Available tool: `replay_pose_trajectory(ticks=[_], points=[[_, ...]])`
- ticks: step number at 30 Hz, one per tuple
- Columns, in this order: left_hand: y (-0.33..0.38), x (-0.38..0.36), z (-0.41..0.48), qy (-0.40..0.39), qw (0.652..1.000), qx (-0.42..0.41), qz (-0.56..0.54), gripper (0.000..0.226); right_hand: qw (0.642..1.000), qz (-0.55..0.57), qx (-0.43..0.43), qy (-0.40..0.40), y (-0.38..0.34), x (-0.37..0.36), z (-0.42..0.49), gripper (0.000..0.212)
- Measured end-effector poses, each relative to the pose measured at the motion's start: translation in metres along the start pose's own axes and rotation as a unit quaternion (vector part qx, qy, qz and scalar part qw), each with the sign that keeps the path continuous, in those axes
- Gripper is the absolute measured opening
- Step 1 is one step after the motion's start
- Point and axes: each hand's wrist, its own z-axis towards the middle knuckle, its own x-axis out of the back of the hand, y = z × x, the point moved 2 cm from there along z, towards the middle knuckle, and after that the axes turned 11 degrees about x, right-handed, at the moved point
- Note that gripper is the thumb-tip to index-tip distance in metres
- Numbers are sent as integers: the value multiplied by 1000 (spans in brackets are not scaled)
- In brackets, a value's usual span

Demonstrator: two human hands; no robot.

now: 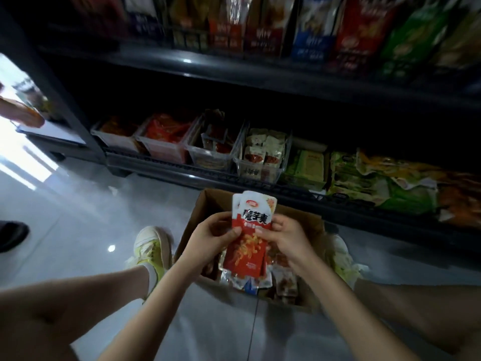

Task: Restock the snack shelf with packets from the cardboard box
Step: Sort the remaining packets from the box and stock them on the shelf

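Observation:
A small stack of red-and-white snack packets (249, 238) is held upright above the open cardboard box (208, 204) on the floor. My left hand (216, 235) pinches the stack's left edge and my right hand (283, 238) pinches its right edge, thumbs on the front. More packets (281, 280) lie loose inside the box. Beyond the box, the bottom snack shelf (208, 175) carries clear bins; one bin (263, 155) holds similar white-and-red packets.
Other clear bins (166, 138) of red snacks stand to the left, green and yellow bags (377, 181) to the right. An upper shelf (234, 71) carries tall packets. My yellow-green shoes (153, 251) flank the box. Another person's dark shoe (13, 234) is at far left.

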Motion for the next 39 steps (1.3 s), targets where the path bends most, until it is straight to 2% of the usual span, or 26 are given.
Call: replay_pose_trajectory(ticks=[3, 6, 12, 20, 24, 28, 31, 35, 39], points=[[31, 15, -4, 85, 994, -52, 43, 26, 996, -12, 74, 51, -50, 27, -8, 25], [66, 20, -8, 128, 987, -93, 43, 13, 984, -60, 151, 76, -98, 52, -12, 25], [142, 7, -13, 127, 976, -169, 61, 15, 955, -70, 249, 147, -188, 89, -11, 26], [234, -14, 22, 201, 944, -238, 109, 16, 890, -64, 380, 245, -282, 127, 22, 26], [272, -26, 52, 244, 903, -297, 190, 18, 871, -76, 412, 255, -314, 133, 52, 23], [292, -38, 78, 312, 834, -371, 264, 19, 867, -100, 415, 258, -329, 135, 81, 23], [301, -46, 91, 355, 798, -381, 305, 24, 862, -98, 429, 253, -332, 136, 93, 22], [305, -53, 103, 373, 762, -412, 332, 34, 857, -107, 441, 244, -327, 138, 102, 20], [296, -56, 111, 363, 743, -431, 362, 35, 855, -160, 430, 243, -317, 142, 106, 23]])
